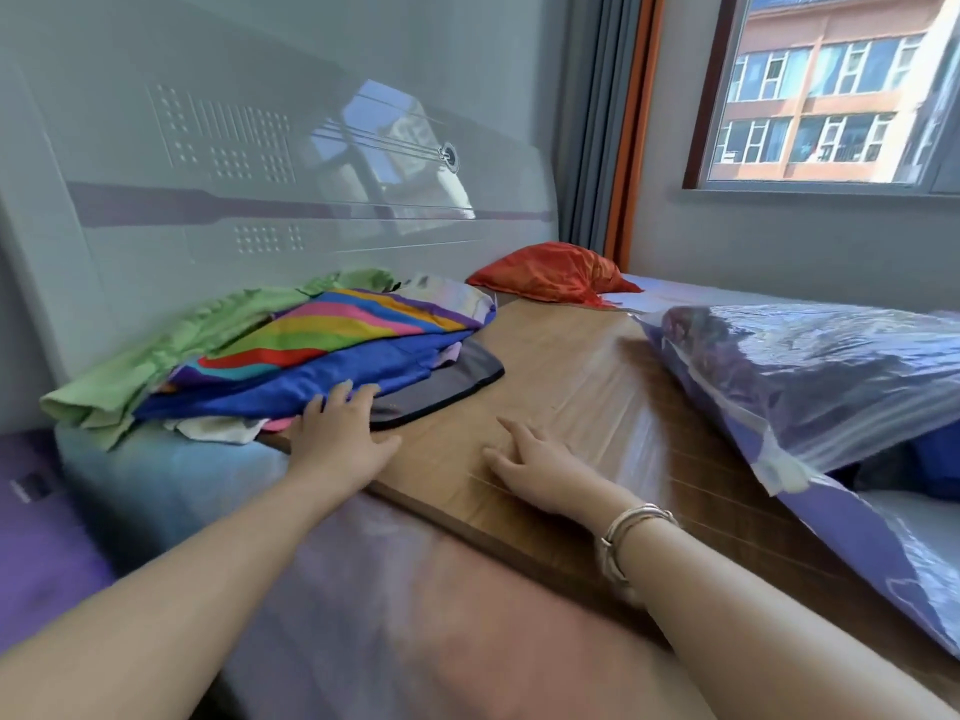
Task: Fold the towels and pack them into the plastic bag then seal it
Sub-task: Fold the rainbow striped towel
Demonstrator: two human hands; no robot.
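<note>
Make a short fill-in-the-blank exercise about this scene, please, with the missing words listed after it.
1. The left hand touches the edge of the ____ cloth on the pile.
2. The bracelet is on the ____ wrist.
3. The right hand rests on the ____ board.
4. The red cushion lies below the ____.

Missing words: blue; right; wooden; window

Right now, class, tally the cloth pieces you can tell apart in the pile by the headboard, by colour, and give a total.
Green cloth: 1
Rainbow-striped cloth: 1
Blue cloth: 1
Dark grey cloth: 1
Pale cloth at the bottom: 1
Total: 5 seen; more may lie hidden in the pile.
</note>
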